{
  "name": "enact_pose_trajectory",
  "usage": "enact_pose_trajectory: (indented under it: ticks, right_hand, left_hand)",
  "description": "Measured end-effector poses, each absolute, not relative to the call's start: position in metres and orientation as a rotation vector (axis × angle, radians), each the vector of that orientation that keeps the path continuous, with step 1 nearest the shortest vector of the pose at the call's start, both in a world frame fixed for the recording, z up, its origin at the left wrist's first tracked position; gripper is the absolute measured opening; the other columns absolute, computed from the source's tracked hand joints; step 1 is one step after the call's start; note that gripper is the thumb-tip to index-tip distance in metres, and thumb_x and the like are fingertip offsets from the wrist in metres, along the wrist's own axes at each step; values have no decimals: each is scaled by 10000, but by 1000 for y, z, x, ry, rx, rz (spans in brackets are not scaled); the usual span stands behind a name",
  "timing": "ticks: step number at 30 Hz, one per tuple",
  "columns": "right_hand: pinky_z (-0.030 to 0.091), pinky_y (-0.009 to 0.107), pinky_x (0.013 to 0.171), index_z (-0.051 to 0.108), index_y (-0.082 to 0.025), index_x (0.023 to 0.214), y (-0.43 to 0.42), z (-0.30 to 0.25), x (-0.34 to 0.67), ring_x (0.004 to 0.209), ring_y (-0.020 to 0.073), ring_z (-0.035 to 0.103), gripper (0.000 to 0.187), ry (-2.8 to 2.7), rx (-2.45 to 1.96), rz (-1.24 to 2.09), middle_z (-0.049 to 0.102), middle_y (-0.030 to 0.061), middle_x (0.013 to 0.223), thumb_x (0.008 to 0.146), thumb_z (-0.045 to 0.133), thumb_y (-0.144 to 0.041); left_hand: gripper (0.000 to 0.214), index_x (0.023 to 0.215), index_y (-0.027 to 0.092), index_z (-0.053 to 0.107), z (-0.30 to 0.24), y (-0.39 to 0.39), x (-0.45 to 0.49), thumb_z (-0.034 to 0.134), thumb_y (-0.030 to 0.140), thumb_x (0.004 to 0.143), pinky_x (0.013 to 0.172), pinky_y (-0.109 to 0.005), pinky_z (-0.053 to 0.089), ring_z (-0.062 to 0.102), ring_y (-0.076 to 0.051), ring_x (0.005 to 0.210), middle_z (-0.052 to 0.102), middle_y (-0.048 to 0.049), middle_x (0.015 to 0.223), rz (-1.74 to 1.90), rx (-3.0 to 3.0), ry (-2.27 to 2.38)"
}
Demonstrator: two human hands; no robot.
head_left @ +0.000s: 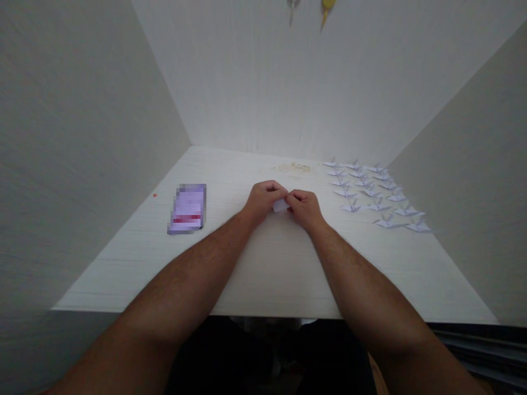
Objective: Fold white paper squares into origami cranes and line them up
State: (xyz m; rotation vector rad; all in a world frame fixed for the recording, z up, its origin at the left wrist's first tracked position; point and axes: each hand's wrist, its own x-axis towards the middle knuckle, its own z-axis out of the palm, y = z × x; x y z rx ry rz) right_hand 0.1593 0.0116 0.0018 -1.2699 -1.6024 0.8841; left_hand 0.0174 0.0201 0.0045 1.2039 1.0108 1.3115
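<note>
A small folded piece of white paper point(280, 206) is pinched between my two hands over the middle of the table. My left hand point(265, 198) grips its left side, thumb pointing inward. From the other side, my right hand point(303, 207) holds the paper with curled fingers, and the fingertips of both hands meet at its upper edge. Part of the paper is hidden by my fingers. Off to the right stand several white paper cranes point(371, 192), set out in rows.
A blurred purple packet point(188, 209) lies on the white table point(284, 274) to the left, with a small red dot point(155, 195) beyond it. Walls close in the table at the back and both sides. Two hanging objects, one yellow point(328, 5), show at the top.
</note>
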Motion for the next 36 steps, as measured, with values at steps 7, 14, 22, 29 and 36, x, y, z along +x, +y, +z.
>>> enact_pose_trajectory:
  ticks: [7, 14, 22, 29, 36]
  right_hand:
    - [376, 239, 513, 688, -192, 674, 13, 1, 160, 520, 113, 517, 153, -1574, -1201, 1050, 602, -24, 555, 700, 546, -243]
    - [438, 244, 545, 707, -184, 770, 12, 0, 159, 546, 112, 544, 164, -1450, -1199, 1010, 665, 0, 643, 698, 602, -286]
    - [411, 248, 533, 639, -192, 747, 12, 2, 156, 545, 117, 518, 215, -1462, -1243, 905, 620, -5, 620, 738, 641, -407]
    - [328, 253, 529, 539, -211, 617, 11, 1, 157, 537, 112, 427, 177, -1576, -1279, 742, 501, -43, 544, 741, 588, -327]
    - [303, 266, 535, 520, -209, 578, 10, 6, 157, 548, 119, 410, 184, -1677, -1297, 700, 458, -44, 525, 744, 536, -288]
  left_hand:
    - [142, 643, 160, 671, 0, 26, 17, 746, 277, 612, 573, -255, 410, 525, -116, 596, 632, -10, 640, 1436, 1083, 1077]
    - [162, 706, 172, 667, 0, 34, 11, 732, 304, 636, 535, -236, 371, 518, -117, 615, 631, -15, 702, 1539, 929, 1109]
    - [168, 675, 163, 667, 1, 24, 15, 735, 317, 669, 558, -244, 394, 498, -108, 585, 605, 5, 629, 1415, 1225, 1083]
    - [150, 659, 162, 631, 3, 21, 17, 709, 290, 673, 528, -233, 379, 483, -101, 552, 581, 16, 602, 1316, 1339, 1112]
    - [129, 621, 163, 620, 6, 18, 18, 673, 265, 679, 542, -238, 373, 473, -103, 555, 568, 14, 580, 1327, 1427, 1192]
